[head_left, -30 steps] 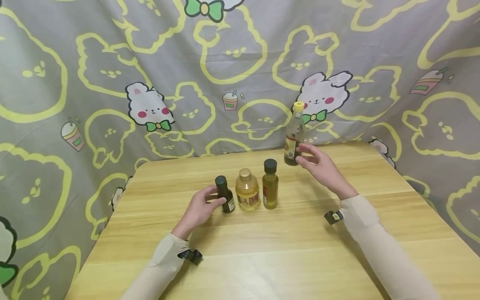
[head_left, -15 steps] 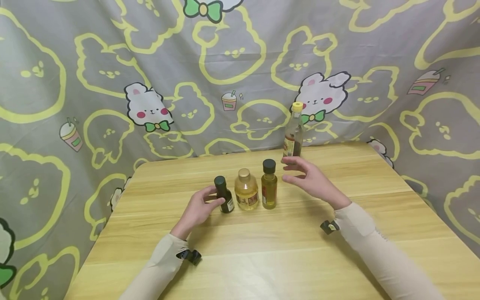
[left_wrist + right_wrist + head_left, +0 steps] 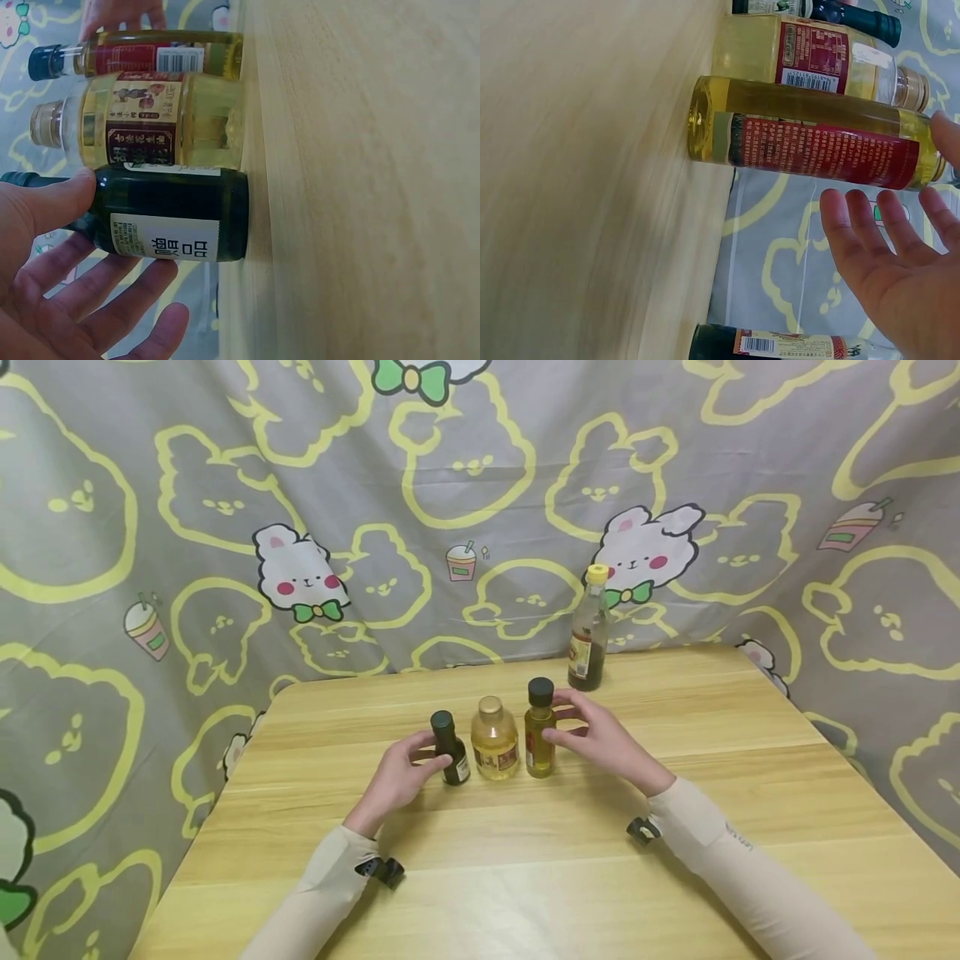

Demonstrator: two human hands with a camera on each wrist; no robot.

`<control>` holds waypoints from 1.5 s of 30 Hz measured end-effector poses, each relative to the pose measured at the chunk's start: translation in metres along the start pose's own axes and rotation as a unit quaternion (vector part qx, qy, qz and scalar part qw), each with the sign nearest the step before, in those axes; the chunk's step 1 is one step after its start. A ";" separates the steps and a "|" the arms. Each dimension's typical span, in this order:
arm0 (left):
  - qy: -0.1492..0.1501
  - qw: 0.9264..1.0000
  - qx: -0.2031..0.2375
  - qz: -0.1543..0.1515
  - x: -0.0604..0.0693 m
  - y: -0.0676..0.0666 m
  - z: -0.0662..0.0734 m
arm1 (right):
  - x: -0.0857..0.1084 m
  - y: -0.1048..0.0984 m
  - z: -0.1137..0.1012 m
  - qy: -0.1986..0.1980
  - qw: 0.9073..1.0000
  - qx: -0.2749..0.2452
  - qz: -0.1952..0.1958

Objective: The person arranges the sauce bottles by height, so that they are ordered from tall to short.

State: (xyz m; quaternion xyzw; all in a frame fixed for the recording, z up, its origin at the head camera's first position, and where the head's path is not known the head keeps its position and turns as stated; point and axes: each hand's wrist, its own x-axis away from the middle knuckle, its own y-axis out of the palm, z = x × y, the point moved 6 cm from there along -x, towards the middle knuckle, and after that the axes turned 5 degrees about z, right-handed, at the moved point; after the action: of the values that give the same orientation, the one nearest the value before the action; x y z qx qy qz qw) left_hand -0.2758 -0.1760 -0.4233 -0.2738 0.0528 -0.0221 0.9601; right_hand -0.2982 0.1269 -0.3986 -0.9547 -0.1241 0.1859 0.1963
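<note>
My left hand (image 3: pixel 399 777) is at a small dark green bottle (image 3: pixel 172 214) standing upright at the left of a row. Its thumb lies on the bottle's shoulder and the fingers reach behind, pinching it lightly. Beside that bottle stands a round, clear bottle of pale yellow oil (image 3: pixel 495 752) with a tan cap. Third in the row is a slim bottle of yellow oil (image 3: pixel 810 135) with a black cap and red label. My right hand (image 3: pixel 603 739) is around its right side. In the right wrist view, the spread right fingers (image 3: pixel 840 214) are apart from the glass; thumb contact is unclear.
A taller bottle of dark liquid (image 3: pixel 587 647) with a yellow cap stands behind, near the far edge of the wooden table (image 3: pixel 510 877). A grey curtain (image 3: pixel 360 485) with yellow outlines hangs directly behind the table.
My right hand has moved left and toward me, from the yellow-capped bottle to the slim oil bottle. The left hand and all the bottles have stayed in place.
</note>
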 end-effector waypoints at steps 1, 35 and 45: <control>0.001 1.000 -0.001 0.000 0.000 0.000 0.000 | 0.000 0.000 0.000 0.000 1.000 0.002 -0.001; 0.008 1.000 -0.006 -0.001 -0.001 0.000 0.000 | -0.017 -0.004 0.011 0.037 0.998 0.054 0.024; 0.014 1.000 -0.002 0.000 0.000 0.001 0.000 | -0.022 -0.006 0.012 0.030 0.997 0.064 0.038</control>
State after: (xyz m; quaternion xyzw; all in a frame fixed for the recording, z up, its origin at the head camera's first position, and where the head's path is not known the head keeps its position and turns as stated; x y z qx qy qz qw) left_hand -0.2760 -0.1752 -0.4239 -0.2752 0.0661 -0.0257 0.9588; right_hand -0.3239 0.1290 -0.3993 -0.9493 -0.0694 0.1720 0.2538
